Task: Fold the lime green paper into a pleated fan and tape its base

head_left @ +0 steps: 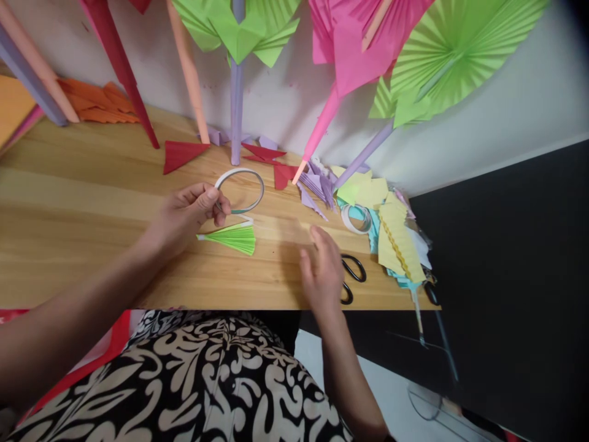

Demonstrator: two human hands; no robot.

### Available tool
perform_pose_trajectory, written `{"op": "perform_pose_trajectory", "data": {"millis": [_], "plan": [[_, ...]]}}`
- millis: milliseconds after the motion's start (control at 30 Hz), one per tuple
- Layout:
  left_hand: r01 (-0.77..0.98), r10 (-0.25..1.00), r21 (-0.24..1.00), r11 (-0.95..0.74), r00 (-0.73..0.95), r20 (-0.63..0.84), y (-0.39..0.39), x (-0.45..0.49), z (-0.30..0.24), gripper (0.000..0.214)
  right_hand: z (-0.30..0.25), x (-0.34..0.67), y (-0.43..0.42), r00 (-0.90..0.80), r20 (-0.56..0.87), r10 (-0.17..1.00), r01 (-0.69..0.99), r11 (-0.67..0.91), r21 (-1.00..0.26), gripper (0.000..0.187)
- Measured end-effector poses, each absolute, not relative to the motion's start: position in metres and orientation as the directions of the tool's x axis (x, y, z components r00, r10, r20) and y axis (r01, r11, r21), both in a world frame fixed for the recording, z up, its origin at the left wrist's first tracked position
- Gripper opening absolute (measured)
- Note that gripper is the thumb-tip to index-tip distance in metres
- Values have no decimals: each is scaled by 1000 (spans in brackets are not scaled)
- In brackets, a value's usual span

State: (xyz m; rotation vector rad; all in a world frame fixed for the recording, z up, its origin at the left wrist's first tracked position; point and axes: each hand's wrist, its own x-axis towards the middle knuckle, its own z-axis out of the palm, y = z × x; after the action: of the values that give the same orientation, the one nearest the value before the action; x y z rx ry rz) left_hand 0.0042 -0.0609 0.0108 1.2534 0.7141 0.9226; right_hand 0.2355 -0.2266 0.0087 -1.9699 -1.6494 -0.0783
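Note:
My left hand (pixel 197 205) pinches a thin roll of white tape (pixel 263 190) between thumb and fingers, holding it up above the table. Just beneath the roll lies a pleated green paper fan (pixel 232 238), gathered at its left end, with a white strip along its upper edge. My right hand (pixel 323 270) is held apart on the right, thumb and fingers spread, with nothing visible in it. Beside it are the black handles of a pair of scissors (pixel 355 268); their blades are hidden behind the hand.
Finished paper fans on rolled sticks, including a green fan (pixel 464 55) and a pink fan (pixel 363 49), lean against the wall. Another tape roll (pixel 356 219), yellow paper pieces (pixel 398 236) and purple scraps (pixel 317 184) crowd the table's right side. Red scraps (pixel 184 155) lie behind.

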Motion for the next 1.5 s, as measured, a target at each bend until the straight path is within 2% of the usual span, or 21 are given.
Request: {"op": "perform_pose_trajectory", "data": {"millis": [67, 167, 267, 400, 467, 567, 667, 767, 1000, 1500], "plan": [[-190, 883, 980, 62, 468, 35, -62, 4, 13, 33, 14, 261, -252, 322, 354, 878, 922, -207, -326, 36], [-217, 874, 972, 89, 485, 28, -64, 5, 15, 32, 15, 288, -286, 359, 185, 915, 925, -322, -202, 37], [-211, 880, 974, 82, 475, 29, -64, 6, 15, 33, 11, 299, -303, 314, 114, 943, 944, -298, -142, 37], [-240, 883, 964, 112, 469, 14, -64, 7, 13, 34, 10, 298, -298, 316, 134, 939, 947, -303, -106, 36], [-261, 886, 955, 138, 464, -1, -63, 8, 13, 35, 15, 293, -290, 338, 144, 930, 938, -320, -137, 39], [-283, 888, 946, 160, 460, -13, -63, 9, 13, 34, 24, 276, -274, 350, 130, 928, 914, -308, -262, 45], [-307, 884, 934, 180, 468, -17, -63, 10, 12, 32, 29, 248, -254, 280, 77, 957, 898, -232, -375, 48], [-318, 880, 926, 202, 473, -29, -64, 10, 11, 31, 27, 222, -235, 189, 66, 980, 881, -140, -453, 42], [-312, 872, 926, 212, 489, -35, -65, 9, 16, 29, 23, 199, -212, 231, 20, 973, 902, -206, -379, 40], [-364, 859, 902, 234, 512, -16, -66, 9, 19, 29, 21, 189, -205, 166, 19, 986, 917, -147, -370, 38]]}}
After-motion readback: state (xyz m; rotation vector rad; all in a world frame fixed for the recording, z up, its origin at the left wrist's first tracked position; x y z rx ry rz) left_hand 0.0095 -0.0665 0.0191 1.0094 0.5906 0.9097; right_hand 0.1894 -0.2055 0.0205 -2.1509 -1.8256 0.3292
